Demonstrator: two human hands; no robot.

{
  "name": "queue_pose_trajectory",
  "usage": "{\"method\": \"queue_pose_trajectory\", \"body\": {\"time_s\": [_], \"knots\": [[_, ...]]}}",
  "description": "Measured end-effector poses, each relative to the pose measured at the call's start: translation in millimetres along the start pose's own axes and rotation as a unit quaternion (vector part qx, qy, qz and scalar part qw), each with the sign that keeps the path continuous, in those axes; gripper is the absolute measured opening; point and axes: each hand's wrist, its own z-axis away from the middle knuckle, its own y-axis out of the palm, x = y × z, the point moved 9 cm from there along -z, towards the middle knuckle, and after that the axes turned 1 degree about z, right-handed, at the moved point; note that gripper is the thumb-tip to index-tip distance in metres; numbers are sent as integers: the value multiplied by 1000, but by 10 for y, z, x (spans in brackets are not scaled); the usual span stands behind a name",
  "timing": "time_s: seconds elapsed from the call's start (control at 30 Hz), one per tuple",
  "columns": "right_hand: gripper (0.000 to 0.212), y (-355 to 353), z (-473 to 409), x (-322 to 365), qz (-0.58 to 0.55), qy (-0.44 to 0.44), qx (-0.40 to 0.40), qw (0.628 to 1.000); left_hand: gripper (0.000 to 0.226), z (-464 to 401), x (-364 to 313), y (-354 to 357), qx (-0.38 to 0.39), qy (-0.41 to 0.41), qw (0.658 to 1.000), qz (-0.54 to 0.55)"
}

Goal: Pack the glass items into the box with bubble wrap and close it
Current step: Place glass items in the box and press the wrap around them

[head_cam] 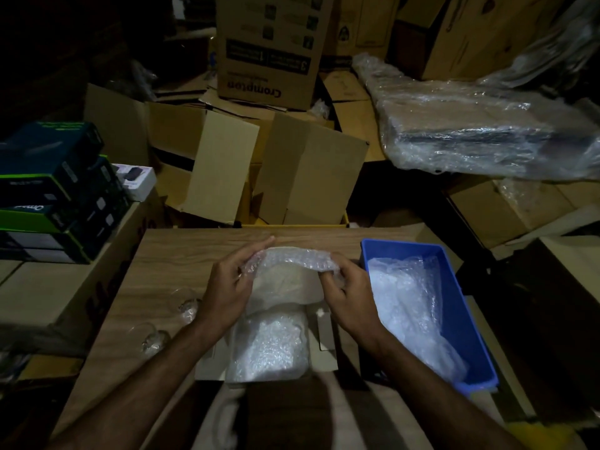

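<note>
A small open cardboard box (pixel 324 344) stands on the wooden table in front of me, with bubble wrap (pixel 269 345) filling its inside. Above its far end I hold a bubble-wrapped bundle (pixel 289 264). My left hand (pixel 227 287) grips the bundle's left side and my right hand (pixel 349 293) pinches its right edge. What the bundle holds is hidden by the wrap. Two clear glass items (pixel 188 306) (pixel 152 341) lie on the table to the left of my left forearm.
A blue plastic tub (pixel 461 306) with loose bubble wrap (pixel 409 306) stands at the right of the table (pixel 168 254). Stacked dark product boxes (pixel 55 190) are at the left. Open cartons (pixel 292 177) and a plastic-wrapped slab (pixel 470 125) crowd the space beyond the table.
</note>
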Motion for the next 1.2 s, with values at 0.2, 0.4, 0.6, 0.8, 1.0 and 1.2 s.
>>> {"method": "queue_pose_trajectory", "body": {"time_s": [0.2, 0.4, 0.6, 0.8, 1.0, 1.2], "knots": [[29, 92, -78, -214, -60, 75, 15, 995, 17, -18, 178, -2, -51, -148, 982, 104], [45, 270, -39, -427, -149, 276, 66, 947, 40, 218, 755, 116, -95, -416, 891, 154], [55, 578, 362, -348, -424, 431, 183, 775, 26, 456, 882, 322, -8, -511, 832, 215], [87, 605, 559, -383, -557, 383, 206, 707, 16, 567, 988, 391, 32, -535, 815, 221], [43, 623, 699, -436, -404, 440, 210, 774, 29, 449, 1116, 264, -41, -481, 867, 122], [38, 466, 459, -448, -327, 407, 139, 841, 20, 231, 788, 139, -83, -352, 917, 169]]}}
